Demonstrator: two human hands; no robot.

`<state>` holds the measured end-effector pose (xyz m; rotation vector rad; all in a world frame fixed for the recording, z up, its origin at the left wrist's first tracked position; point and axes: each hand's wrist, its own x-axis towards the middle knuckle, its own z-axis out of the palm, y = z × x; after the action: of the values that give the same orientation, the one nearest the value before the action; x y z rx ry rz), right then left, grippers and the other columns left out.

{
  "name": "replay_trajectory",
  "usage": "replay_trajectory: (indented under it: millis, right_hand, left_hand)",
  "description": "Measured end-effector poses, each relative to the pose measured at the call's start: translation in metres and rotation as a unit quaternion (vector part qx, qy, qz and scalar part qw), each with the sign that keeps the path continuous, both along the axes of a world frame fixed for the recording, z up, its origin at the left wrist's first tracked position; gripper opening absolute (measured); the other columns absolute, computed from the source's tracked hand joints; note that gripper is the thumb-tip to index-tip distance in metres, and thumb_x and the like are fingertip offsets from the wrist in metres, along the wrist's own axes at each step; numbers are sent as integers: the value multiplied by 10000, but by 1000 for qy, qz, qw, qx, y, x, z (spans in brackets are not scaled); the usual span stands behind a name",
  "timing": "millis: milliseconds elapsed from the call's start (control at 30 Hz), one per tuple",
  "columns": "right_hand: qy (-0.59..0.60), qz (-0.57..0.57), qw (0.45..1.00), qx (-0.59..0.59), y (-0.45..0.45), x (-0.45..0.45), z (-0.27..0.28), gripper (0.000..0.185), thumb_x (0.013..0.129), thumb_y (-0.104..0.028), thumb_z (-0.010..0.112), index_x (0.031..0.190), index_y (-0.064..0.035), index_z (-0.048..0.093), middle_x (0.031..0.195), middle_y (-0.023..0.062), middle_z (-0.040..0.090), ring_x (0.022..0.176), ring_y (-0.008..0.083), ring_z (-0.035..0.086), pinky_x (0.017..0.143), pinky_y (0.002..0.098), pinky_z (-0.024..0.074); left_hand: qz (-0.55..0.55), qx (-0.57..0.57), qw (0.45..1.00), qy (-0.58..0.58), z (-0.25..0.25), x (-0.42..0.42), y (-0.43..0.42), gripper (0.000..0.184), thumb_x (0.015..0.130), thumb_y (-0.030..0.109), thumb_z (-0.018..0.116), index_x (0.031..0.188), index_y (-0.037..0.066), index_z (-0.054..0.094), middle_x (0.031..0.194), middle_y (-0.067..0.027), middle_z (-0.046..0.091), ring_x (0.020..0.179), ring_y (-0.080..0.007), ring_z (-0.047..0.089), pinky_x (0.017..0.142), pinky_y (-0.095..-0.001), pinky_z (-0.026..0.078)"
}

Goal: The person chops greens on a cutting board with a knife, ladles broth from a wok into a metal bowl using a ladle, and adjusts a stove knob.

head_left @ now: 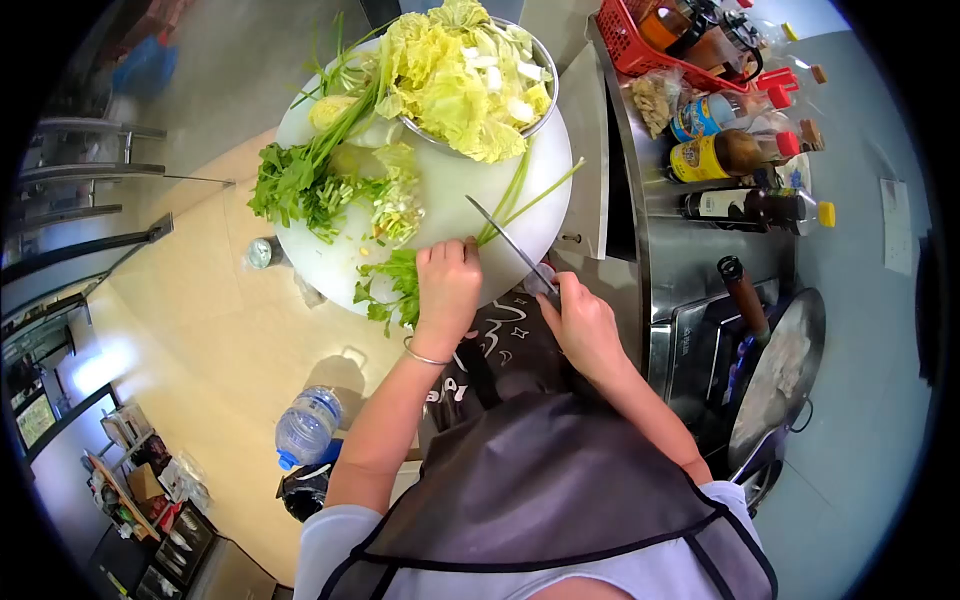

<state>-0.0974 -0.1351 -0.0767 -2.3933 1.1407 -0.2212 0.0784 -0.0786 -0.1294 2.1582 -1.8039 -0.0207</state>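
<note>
My left hand (447, 278) is closed around a bunch of celery (508, 195), pressing it onto a round white board (450, 190). The celery's leaves (385, 285) stick out on the left of the fist and its thin green stalks reach up to the right. In my right hand (588, 325) is a knife (508, 240), its blade slanting up-left across the stalks. I cannot tell whether the edge touches them. Chopped greens (398, 205) and more leafy celery (285, 185) lie on the board's left. A metal bowl (553, 80) heaped with yellow-green cabbage (450, 80) stands at the back.
At right, a steel counter (685, 255) carries sauce bottles (720, 155) and a red basket (630, 45). Nearer me, a wok (780, 375) with pale contents sits on the stove. A large water bottle (308, 425) stands on the floor at left.
</note>
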Motion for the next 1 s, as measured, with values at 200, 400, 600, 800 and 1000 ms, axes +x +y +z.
replay_trajectory:
  millis: [200, 400, 600, 800, 1000]
  right_hand:
    - [-39, 12, 999, -8, -12, 8, -8, 248, 792, -174, 647, 910, -20, 492, 730, 159, 603, 613, 330, 602, 526, 395, 491]
    - [-132, -54, 990, 10, 11, -25, 15, 268, 761, -145, 683, 949, -15, 542, 791, 147, 614, 667, 305, 613, 572, 365, 494]
    - [-135, -240, 960, 58, 24, -69, 31, 264, 780, -120, 674, 981, -9, 544, 812, 168, 610, 689, 320, 611, 598, 353, 476]
    - [-152, -266, 948, 86, 28, -82, 29, 268, 793, -129, 668, 990, -1, 539, 802, 172, 604, 681, 311, 606, 603, 338, 470]
    - [-174, -240, 951, 88, 10, -70, 19, 261, 794, -132, 658, 995, -14, 542, 817, 177, 607, 709, 339, 605, 610, 363, 469]
  left_hand:
    - [1, 33, 999, 24, 2, 6, 13, 277, 727, 40, 555, 994, 4, 617, 773, -86, 521, 758, -249, 517, 652, -357, 394]
    - [72, -61, 991, 97, 58, 7, -14, 277, 776, 30, 553, 1048, -20, 562, 859, -135, 522, 816, -289, 509, 722, -379, 416]
    - [-1, -65, 994, 89, 18, -30, -98, 342, 798, 111, 582, 1113, -11, 525, 989, -140, 508, 925, -294, 482, 798, -401, 393]
    - [3, -56, 998, 23, -18, -38, -108, 384, 787, 108, 582, 1145, -12, 513, 1054, -120, 503, 958, -274, 480, 781, -393, 401]
    - [-62, -2, 998, 6, -7, -15, -51, 347, 773, 22, 528, 1118, -13, 544, 999, -108, 525, 920, -259, 509, 766, -364, 421]
